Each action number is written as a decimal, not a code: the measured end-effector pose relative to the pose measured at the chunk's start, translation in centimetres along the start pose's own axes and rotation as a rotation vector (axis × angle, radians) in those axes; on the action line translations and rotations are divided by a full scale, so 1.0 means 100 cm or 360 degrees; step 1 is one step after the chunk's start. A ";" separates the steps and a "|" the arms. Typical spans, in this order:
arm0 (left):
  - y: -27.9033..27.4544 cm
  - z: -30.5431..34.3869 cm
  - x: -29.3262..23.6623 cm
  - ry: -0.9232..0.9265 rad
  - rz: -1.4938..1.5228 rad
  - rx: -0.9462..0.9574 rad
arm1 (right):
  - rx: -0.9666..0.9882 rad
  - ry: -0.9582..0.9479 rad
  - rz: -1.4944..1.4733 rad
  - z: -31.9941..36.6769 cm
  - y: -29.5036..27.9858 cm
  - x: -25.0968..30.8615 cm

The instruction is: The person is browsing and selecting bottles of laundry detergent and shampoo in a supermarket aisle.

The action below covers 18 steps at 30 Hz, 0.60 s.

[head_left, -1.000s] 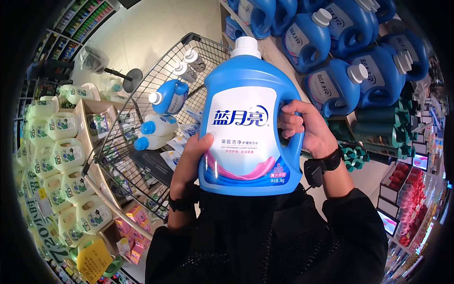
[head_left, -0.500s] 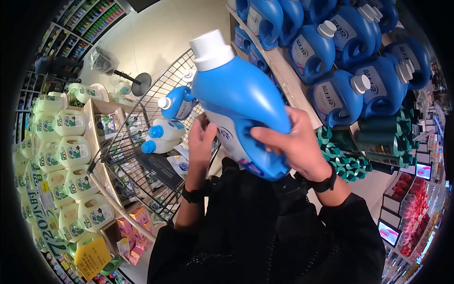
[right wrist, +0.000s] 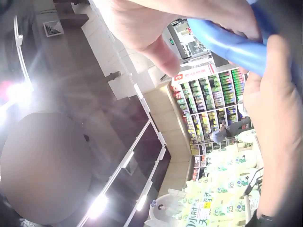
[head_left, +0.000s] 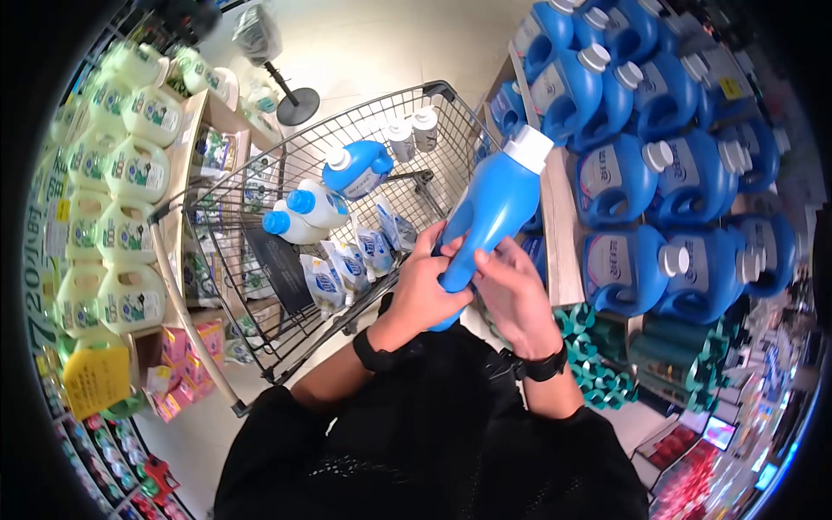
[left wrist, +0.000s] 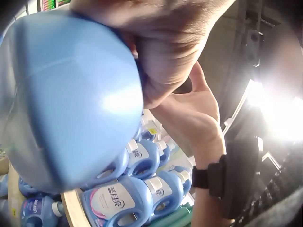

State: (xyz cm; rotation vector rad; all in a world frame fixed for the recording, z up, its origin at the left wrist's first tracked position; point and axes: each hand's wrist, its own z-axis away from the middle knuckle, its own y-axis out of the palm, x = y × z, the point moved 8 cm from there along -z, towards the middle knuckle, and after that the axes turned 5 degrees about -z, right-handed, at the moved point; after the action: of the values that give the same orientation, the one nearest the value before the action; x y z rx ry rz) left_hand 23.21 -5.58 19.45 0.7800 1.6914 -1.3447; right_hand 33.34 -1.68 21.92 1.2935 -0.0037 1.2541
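A blue detergent bottle (head_left: pixel 491 211) is held in the air by both hands, over the near right corner of the wire shopping cart (head_left: pixel 260 186) and just beside the front edge of the shelf (head_left: pixel 563 243) on the right. The bottle is tilted, with its white cap (head_left: pixel 529 147) pointed up and to the right, towards the shelf, and its narrow side turned to the head camera, so its own label is not seen. The left hand (head_left: pixel 422 284) is bent at the wrist and its fingers are wrapped around the lower part of the bottle. The right hand (head_left: pixel 513 293) is laid against the same lower part from the other side, with the fingers curled on it, so the bottle is grasped by both hands. A dark band (head_left: pixel 544 367) is worn on the right wrist. In the left wrist view the bottle (left wrist: pixel 71 94) is seen very close, and behind it the blue bottles (left wrist: pixel 116 201) on the shelf carry white labels on which 蓝月亮 can be read. In the right wrist view pale bottles (right wrist: pixel 222 189) are seen far off, with the characters 小时 printed on them; the smaller writing cannot be read.
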 end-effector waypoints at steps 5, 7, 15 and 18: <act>-0.028 -0.002 -0.005 0.0148 0.0446 0.0104 | 0.0340 0.0000 0.0233 0.025 0.049 0.034; -0.038 0.004 -0.005 -0.0223 0.0670 0.0327 | 0.0580 -0.0477 0.0595 0.050 0.033 0.084; -0.054 0.012 0.000 -0.0458 0.1763 0.0235 | 0.0386 -0.0030 0.0450 0.033 -0.055 0.040; -0.052 0.016 0.020 -0.0609 0.1829 0.0291 | 0.0254 0.0092 0.0575 0.035 -0.041 0.032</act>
State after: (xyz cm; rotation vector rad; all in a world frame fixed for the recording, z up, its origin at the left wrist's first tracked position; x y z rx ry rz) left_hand 18.22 -8.43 19.94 1.2278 0.5819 -0.7283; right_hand 39.55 -1.02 22.35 1.4358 -0.1019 1.6259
